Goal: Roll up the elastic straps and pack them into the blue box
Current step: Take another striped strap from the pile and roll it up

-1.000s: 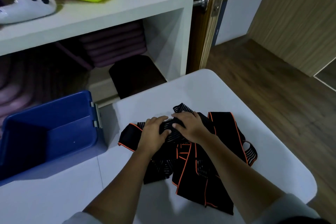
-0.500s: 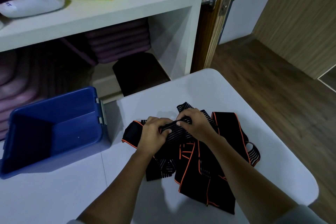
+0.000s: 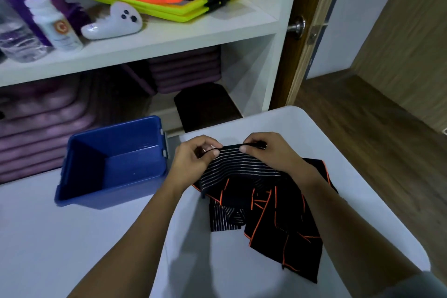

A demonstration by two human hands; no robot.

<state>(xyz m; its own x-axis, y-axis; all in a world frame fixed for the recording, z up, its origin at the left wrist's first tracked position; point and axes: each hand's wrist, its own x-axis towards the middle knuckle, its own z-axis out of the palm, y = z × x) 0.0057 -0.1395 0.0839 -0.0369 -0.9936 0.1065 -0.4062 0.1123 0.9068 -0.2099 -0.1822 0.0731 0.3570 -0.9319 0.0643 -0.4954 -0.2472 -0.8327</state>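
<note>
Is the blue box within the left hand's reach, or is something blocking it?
Probably yes: the blue box sits open just beside the left hand, with nothing between them, though that hand is busy pinching the striped strap.

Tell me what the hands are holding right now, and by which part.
One striped elastic strap, by its far edge: the left hand pinches the left corner, the right hand the right corner. Its rest trails onto the strap pile.

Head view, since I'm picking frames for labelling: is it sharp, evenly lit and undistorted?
Head view: dim, bluish light; the striped strap is fairly sharp; the shelf bottles at upper left are smeared; the wide-angle lens slants the door frame; soft arm shadows on the white table.
</note>
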